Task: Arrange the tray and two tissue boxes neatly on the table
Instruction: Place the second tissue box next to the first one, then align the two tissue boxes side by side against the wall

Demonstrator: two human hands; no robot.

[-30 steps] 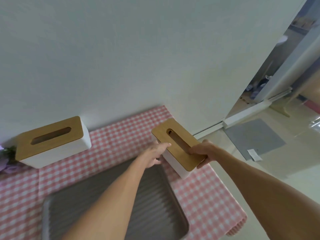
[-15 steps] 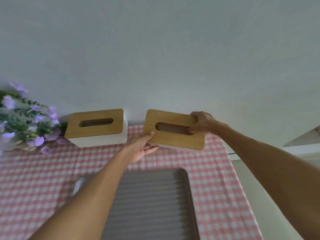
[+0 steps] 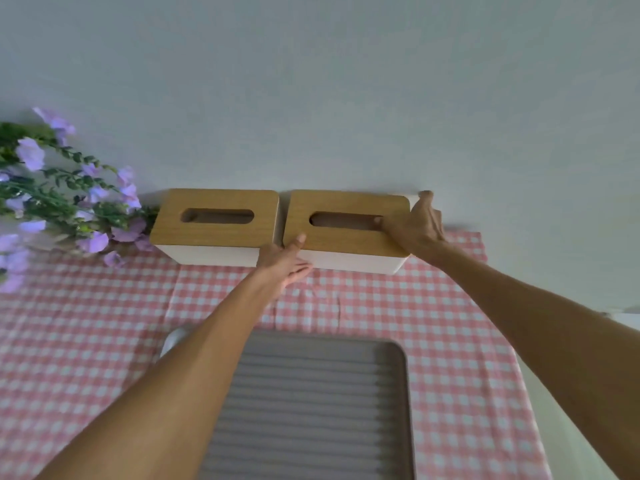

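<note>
Two white tissue boxes with wooden slotted lids stand side by side against the wall. The left tissue box (image 3: 214,233) is untouched. The right tissue box (image 3: 343,244) rests on the checked cloth with both my hands on it. My left hand (image 3: 285,259) presses its near left corner, thumb on the lid. My right hand (image 3: 414,225) grips its right end, thumb in the slot and fingers over the far edge. A grey ribbed tray (image 3: 311,403) lies in front, partly hidden by my left forearm.
A pink and white checked cloth (image 3: 450,341) covers the table. Purple flowers with green leaves (image 3: 62,202) lean in at the far left, touching the left box. The wall is directly behind the boxes. The table's right edge runs near my right forearm.
The right tissue box has moved from the table's right edge, through the air, down against the wall beside the left box. Both hands stayed on it.
</note>
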